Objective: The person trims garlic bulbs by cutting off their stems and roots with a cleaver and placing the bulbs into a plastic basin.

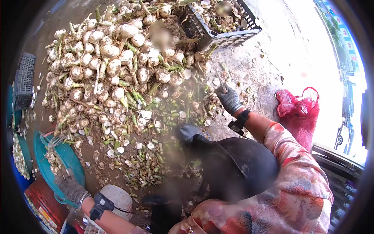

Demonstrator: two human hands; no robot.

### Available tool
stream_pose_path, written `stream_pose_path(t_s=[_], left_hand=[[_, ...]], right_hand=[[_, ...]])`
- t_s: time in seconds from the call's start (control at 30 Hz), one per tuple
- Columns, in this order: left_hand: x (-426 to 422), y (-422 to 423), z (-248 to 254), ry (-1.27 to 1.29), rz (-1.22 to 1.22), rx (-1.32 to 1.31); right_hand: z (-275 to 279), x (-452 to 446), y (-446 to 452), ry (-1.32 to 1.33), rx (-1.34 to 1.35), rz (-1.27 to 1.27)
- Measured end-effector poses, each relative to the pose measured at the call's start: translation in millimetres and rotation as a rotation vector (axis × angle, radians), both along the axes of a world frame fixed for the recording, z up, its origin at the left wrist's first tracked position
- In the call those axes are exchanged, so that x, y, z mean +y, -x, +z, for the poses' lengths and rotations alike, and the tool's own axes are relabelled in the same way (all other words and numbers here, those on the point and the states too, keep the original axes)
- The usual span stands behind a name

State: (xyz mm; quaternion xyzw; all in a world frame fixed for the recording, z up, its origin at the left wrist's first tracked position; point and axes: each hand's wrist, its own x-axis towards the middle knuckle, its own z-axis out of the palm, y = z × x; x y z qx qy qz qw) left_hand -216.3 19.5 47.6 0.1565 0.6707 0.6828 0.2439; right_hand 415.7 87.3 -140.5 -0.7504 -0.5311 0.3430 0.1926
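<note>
My right hand (229, 100), in a grey glove, is closed around the handle of a knife (218, 75); its thin blade points up and away over the littered ground. My left hand (71, 190), also gloved, is at the near side of a teal basin (79, 165), its fingers stretched over the rim and apart. Close to those fingers, garlic bulbs (53, 159) lie inside the basin, partly under a clear plastic strip. In front of me spreads a big heap of garlic bulbs (110, 51) with soil and short stems on them.
Cut stems and peel (144, 165) cover the ground by my knees. A black crate (230, 38) stands at the heap's far right, another dark crate (24, 80) at far left. To the right is a red mesh bag (302, 121). A white bucket (117, 197) stands near my left forearm.
</note>
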Motion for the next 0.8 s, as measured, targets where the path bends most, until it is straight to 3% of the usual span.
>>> stream_pose_path(t_s=[0.03, 0.07, 0.1, 0.13, 0.17, 0.2, 0.23, 0.3, 0.33, 0.43, 0.47, 0.53, 0.67, 0.73, 0.77, 0.8], left_hand=[[4.9, -8.8, -27.3, -0.015, -0.252, 0.139], [34.7, -88.1, -17.9, 0.098, -0.342, 0.225], [49.9, -125.6, -32.9, 0.037, -0.608, 0.245], [60.8, -165.3, -41.3, 0.168, -0.724, 0.272], [70.2, -197.4, -64.5, 0.062, -0.834, 0.134], [80.8, -225.6, -71.3, 0.104, -0.946, 0.158], [92.2, -246.3, -81.6, 0.108, -1.030, 0.280], [112.6, -274.7, -100.0, 0.120, -1.086, 0.432], [119.3, -282.4, -109.2, 0.160, -1.102, 0.543], [129.8, -293.5, -134.0, 0.193, -1.053, 0.696], [131.0, -296.8, -138.5, 0.195, -1.023, 0.729], [127.8, -299.7, -142.7, 0.199, -1.009, 0.759], [108.7, -295.2, -160.3, 0.151, -1.062, 0.793], [91.9, -298.9, -151.2, 0.389, -1.134, -0.055], [80.1, -296.2, -158.4, 0.317, -1.169, -0.003], [70.8, -296.3, -154.3, 0.319, -1.168, -0.004]], right_hand=[[3.4, -5.9, -0.7, -0.011, 0.051, -0.095], [6.6, -10.0, -2.6, -0.021, 0.100, -0.190], [12.4, -10.8, -4.3, 0.065, 0.059, -0.249], [0.3, -9.7, -11.0, 0.133, 0.071, -0.302], [-11.5, -5.1, -18.0, 0.213, 0.058, -0.301], [-6.6, 6.5, -13.9, 0.298, 0.047, -0.294], [1.2, 15.3, -15.1, 0.306, -0.160, 0.042], [-9.4, 35.6, -8.1, 0.241, -0.312, 0.505], [-9.0, 45.6, -2.4, 0.127, -0.515, 0.862], [0.8, 47.0, 23.0, 0.031, -0.548, 0.984], [-44.9, 44.4, 7.8, -0.072, -0.506, 0.933], [4.1, 40.4, 36.2, 0.050, -0.524, 0.880], [-9.0, 26.3, 49.0, 0.274, -0.217, 0.742], [-24.3, 17.6, 52.0, 0.082, -0.271, 0.980], [-53.6, 7.9, 46.3, -0.032, -0.289, 1.043], [-50.0, 1.2, 51.6, -0.101, -0.274, 0.950]])
